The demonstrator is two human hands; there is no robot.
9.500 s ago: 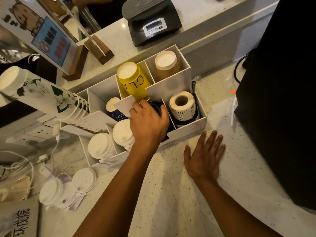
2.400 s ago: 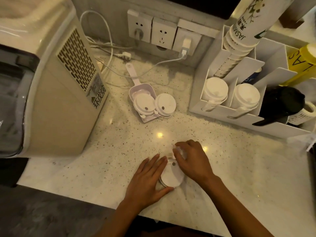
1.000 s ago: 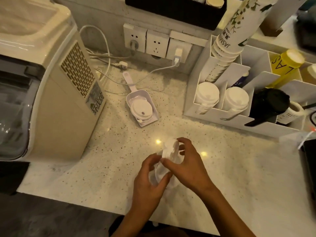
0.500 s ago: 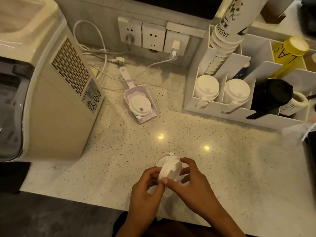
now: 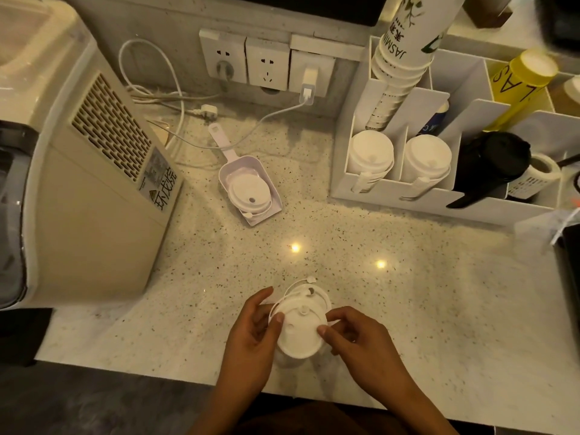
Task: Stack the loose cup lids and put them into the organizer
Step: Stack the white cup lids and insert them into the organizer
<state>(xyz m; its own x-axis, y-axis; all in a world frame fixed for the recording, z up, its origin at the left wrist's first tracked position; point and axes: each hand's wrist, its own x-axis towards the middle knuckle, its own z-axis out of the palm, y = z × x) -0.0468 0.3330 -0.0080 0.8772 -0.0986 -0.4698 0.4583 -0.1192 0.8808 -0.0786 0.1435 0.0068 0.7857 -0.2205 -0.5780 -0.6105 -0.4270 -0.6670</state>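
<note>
Both forearms enter from the bottom edge and converge over the near edge of the speckled pale stone counter (image 5: 408,293).

Left hand (image 5: 251,337): palm turned inward toward the right, fingers curled round the left side of a small stack of round white plastic cup lids (image 5: 298,331). Thumb tip lies on the stack's upper left rim; the index finger reaches up past the far left edge.

Right hand (image 5: 361,343): palm down, fingers bent inward, thumb tip pressing the right rim of the top lid, other fingers tucked beside and under the stack. Fingers of both hands narrow, closed on the lids.

Stack sits between the 2 hands, just above or on the counter; cannot tell which. Top lid faces up, with a small hole and a stopper tab pointing away from the person. Lids below it are offset toward the far side.

More white lids (image 5: 249,189) lie in a pale plastic scoop (image 5: 232,167) mid-counter, well apart from the hands.

White compartmented organizer (image 5: 392,186) stands at the right rear. Its 2 front left compartments each hold a lid stack (image 5: 370,152); a tall sleeve of printed paper cups (image 5: 398,67) leans out of a rear compartment.

A beige vented appliance (image 5: 94,171) stands at the left.
</note>
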